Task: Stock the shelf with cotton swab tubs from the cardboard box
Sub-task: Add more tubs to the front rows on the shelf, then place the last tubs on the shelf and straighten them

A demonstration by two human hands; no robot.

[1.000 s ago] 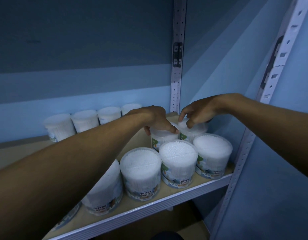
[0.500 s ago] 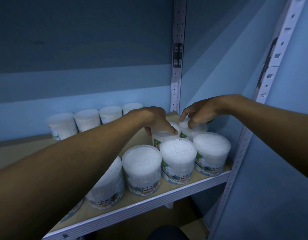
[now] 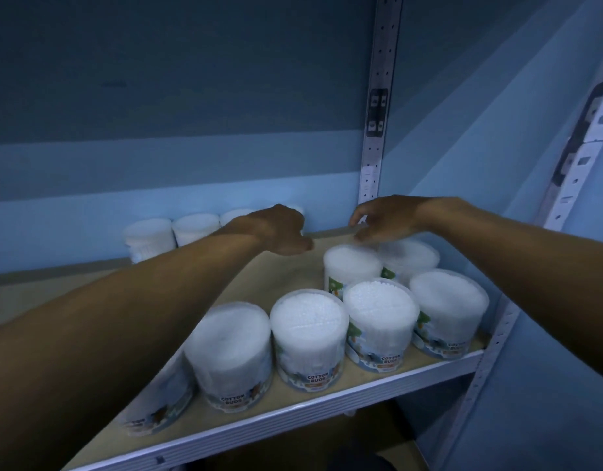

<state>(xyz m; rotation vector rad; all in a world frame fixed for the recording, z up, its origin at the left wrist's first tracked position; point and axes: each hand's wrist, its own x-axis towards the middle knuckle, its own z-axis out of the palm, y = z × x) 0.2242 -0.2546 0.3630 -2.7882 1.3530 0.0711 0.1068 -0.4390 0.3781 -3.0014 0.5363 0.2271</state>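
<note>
My one camera sits on my head, looking forward and down over both forearms onto the shelf [image 3: 327, 407], close enough that the front tubs [image 3: 309, 338] fill the lower middle. It faces the blue back wall [image 3: 191, 96]; the far row looks blurred, perhaps from dim light.

White tubs [image 3: 309, 338], blue wall [image 3: 191, 171]

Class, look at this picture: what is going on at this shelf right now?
A person is stocking a shelf with cotton swab tubs. Both hands reach over the second row: the left hand hovers loosely curled and holds nothing, and the right hand is above the two rear tubs, with contact unclear. A front row of tubs stands at the edge; more tubs line the back wall.
</note>
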